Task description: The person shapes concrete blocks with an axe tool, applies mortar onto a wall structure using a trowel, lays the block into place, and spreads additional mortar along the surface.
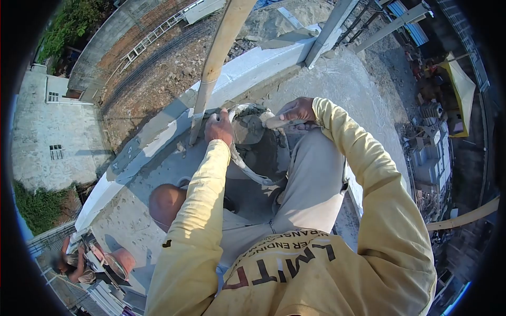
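Between my knees sits a round bucket (244, 167) with a pale, mortar-crusted rim. Wet grey mortar (269, 152) lies inside it. My left hand (219, 128) is closed on the left side of the bucket's rim. Over the opposite side, my right hand (299, 110) grips the pale handle of a trowel (274, 122). The trowel's blade is hard to make out against the mortar. My bent right knee (311, 158) rests close beside the bucket.
A wooden pole (211, 71) rises just beyond my left hand. A white-topped low wall (158, 137) curves along the slab edge, with rubble ground below. A metal post (329, 34) stands ahead. Lower left are another person (74, 263) and a reddish tub (121, 262).
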Motion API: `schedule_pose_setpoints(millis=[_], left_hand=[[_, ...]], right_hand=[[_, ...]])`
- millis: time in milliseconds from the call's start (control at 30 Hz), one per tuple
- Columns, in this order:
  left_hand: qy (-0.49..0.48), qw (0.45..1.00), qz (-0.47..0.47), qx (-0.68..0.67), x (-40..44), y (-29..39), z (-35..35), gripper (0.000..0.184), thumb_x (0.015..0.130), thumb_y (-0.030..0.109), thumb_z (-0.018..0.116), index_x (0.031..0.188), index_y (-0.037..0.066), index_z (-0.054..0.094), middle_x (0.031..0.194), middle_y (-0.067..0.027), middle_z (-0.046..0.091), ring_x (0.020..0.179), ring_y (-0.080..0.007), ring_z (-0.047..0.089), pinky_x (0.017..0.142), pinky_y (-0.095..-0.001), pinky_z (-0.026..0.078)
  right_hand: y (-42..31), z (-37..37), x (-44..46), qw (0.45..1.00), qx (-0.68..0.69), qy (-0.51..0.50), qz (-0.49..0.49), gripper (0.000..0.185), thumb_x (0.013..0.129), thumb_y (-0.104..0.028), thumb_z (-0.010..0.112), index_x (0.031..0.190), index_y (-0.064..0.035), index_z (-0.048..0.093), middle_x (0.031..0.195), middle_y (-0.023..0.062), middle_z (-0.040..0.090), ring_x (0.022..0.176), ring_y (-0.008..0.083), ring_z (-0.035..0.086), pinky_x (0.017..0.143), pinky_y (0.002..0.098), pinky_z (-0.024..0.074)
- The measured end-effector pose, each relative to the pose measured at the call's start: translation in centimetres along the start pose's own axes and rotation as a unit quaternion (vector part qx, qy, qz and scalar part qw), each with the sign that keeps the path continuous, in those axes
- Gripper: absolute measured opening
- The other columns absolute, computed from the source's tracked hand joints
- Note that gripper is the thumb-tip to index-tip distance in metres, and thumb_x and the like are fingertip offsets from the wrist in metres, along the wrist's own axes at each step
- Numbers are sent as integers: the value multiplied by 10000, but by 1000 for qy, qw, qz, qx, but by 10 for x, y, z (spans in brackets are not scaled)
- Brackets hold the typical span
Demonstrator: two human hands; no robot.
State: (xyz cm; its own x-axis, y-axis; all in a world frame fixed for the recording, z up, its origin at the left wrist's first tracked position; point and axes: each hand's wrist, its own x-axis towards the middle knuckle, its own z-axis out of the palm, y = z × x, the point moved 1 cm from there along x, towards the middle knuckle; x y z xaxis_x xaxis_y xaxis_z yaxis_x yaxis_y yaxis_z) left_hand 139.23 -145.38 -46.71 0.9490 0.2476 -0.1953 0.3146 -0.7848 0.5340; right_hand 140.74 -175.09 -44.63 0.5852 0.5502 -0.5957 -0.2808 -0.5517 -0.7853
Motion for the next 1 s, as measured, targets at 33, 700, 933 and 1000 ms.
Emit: schedule_pose_setpoints(millis=[33,700,933,1000], left_hand=[[-6,1000,-19,-6,-3,7,-6,545,885,487,436,991,-10,632,1037,-274,609,1002,-407,570,865,-454,440],[-17,1000,-10,13,-12,11,-16,661,883,517,420,1208,-44,551,1235,-260,540,1155,-368,521,1001,-409,389],[-32,999,-37,-22,-8,0,-13,618,906,482,420,1151,-63,574,1192,-277,557,1119,-403,531,976,-418,406],[-20,1000,11,-1,3,-23,7,613,907,481,420,1134,-65,581,1181,-277,563,1115,-406,530,975,-418,405]], right_hand=[[-22,-7,-30,999,41,12,17,510,779,-465,709,1136,-104,659,960,66,657,846,137,592,603,240,503],[-79,-27,-45,829,-381,395,-112,500,802,-246,649,1283,-254,516,1104,84,543,1046,301,562,898,414,470],[-59,-22,-37,815,-387,424,-82,494,794,-202,656,1267,-258,527,1118,80,528,1054,303,550,902,410,469],[-58,-23,-44,818,-356,444,-84,498,784,-197,667,1260,-257,530,1112,91,526,1037,319,559,892,416,475]])
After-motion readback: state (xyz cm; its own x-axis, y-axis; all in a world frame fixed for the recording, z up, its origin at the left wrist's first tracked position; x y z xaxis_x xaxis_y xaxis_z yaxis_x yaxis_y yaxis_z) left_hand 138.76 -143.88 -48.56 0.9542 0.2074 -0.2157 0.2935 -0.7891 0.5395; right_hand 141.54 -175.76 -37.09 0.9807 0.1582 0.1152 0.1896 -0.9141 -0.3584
